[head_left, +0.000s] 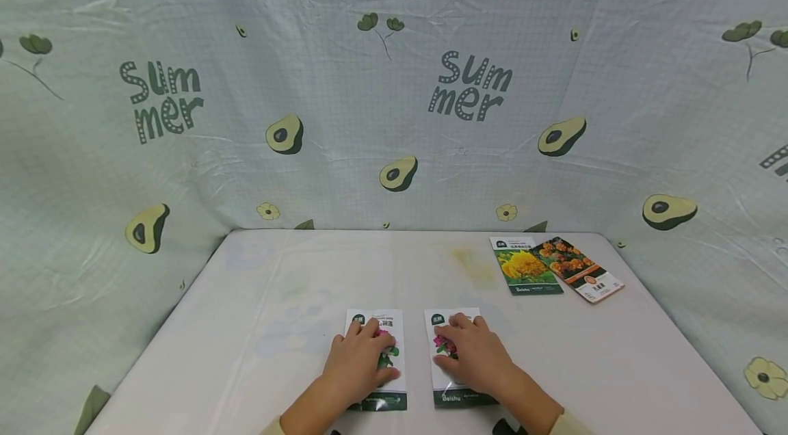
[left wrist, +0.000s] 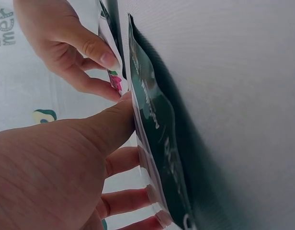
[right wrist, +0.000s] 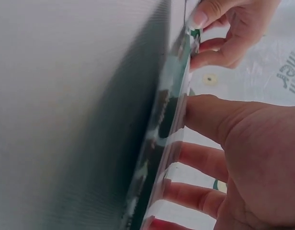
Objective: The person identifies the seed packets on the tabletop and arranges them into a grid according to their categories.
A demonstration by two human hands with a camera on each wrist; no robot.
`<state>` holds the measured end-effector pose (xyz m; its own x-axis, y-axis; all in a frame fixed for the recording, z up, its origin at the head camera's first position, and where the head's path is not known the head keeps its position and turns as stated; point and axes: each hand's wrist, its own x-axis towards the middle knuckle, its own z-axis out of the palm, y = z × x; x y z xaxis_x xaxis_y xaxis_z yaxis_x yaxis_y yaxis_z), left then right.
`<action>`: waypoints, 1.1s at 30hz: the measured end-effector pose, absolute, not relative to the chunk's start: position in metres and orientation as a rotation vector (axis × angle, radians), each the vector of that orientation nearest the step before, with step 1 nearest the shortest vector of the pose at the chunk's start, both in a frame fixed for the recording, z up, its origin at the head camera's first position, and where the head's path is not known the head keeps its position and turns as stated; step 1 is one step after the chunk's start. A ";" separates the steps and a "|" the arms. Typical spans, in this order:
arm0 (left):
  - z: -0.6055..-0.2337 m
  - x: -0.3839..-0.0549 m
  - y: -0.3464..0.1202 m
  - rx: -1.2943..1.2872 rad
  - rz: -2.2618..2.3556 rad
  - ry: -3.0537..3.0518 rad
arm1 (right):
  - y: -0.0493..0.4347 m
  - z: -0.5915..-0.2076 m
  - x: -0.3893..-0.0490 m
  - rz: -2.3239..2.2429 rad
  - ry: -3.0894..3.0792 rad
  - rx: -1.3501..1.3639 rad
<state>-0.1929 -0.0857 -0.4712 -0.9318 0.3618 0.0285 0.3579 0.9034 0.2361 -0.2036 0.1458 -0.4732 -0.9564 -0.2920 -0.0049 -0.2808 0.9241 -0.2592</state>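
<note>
While fingers [head_left: 385, 342] touch both packets [head_left: 389, 357] [head_left: 444, 347], white tabletop [head_left: 415, 360] separates facing edges.

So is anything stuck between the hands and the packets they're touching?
Nothing I can see: the left hand touches the left packet and the right hand touches the right packet. The yellow-flower packet and orange-flower packet lie farther back to the right.

Avocado-printed sheeting [head_left: 345, 93] hangs behind a white table [head_left: 394, 278].
</note>
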 end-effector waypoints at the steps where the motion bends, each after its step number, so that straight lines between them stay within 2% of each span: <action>1: -0.471 -0.193 -0.086 0.574 0.374 3.048 | 0.146 -0.473 -0.204 -0.399 3.040 -0.456; 33: -0.471 -0.194 -0.088 0.568 0.375 3.041 | 0.145 -0.470 -0.202 -0.395 3.046 -0.427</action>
